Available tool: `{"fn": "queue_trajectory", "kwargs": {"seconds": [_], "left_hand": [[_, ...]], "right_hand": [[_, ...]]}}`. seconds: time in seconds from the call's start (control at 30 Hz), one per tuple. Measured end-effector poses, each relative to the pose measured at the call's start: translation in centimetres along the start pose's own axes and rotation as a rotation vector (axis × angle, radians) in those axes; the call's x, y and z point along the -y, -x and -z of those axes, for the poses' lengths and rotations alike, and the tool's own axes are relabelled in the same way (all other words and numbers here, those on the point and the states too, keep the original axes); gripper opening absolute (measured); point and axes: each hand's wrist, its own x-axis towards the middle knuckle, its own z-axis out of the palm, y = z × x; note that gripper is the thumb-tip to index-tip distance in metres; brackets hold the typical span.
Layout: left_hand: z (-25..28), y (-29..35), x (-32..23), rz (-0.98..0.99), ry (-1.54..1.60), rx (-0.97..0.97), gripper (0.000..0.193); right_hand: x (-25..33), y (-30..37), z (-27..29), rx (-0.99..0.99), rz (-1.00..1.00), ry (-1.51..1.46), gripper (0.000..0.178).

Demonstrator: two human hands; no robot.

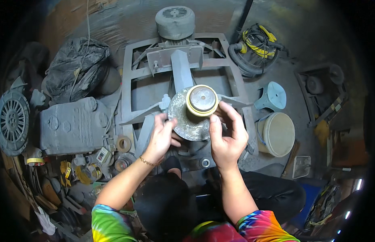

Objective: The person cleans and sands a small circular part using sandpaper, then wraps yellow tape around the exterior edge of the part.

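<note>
A mottled grey metal disc point(180, 123) lies flat at the centre, on the near end of a grey beam. Above it, casting a shadow on it, is a round metal piece point(202, 98) with a yellow ring round its top edge. My right hand point(229, 143) has thumb and index finger curled at the near right side of this piece, touching the ring's edge. Whether the piece rests on the disc is hidden. At the disc's left rim is my left hand point(158, 137), fingers spread, thumb tip over the edge, holding nothing I can see.
Beyond the disc stands a grey electric motor point(175, 24) on a welded metal frame point(128, 76). A light blue stool point(275, 95), a white bucket point(278, 135) and a yellow-black vacuum cleaner point(260, 42) are at right. Left are a dusty grey housing point(72, 127) and a black bag point(72, 66).
</note>
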Motion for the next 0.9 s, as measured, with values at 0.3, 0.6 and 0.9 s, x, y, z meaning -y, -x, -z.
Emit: {"fn": "queue_trajectory", "kwargs": {"seconds": [0.3, 0.6, 0.9], "left_hand": [[0.2, -9.6, -2.5, -0.244, -0.076, 0.319, 0.050], [-2.0, -5.6, -1.1, -0.269, 0.082, 0.040, 0.045], [-2.1, -3.0, 2.5, -0.373, -0.126, -0.179, 0.050]], "right_hand": [[1.6, 1.1, -0.6, 0.059, 0.162, 0.273, 0.058], [1.4, 1.0, -1.5, 0.017, 0.151, 0.351, 0.062], [1.1, 0.1, -1.3, -0.003, 0.205, 0.356, 0.055]]}}
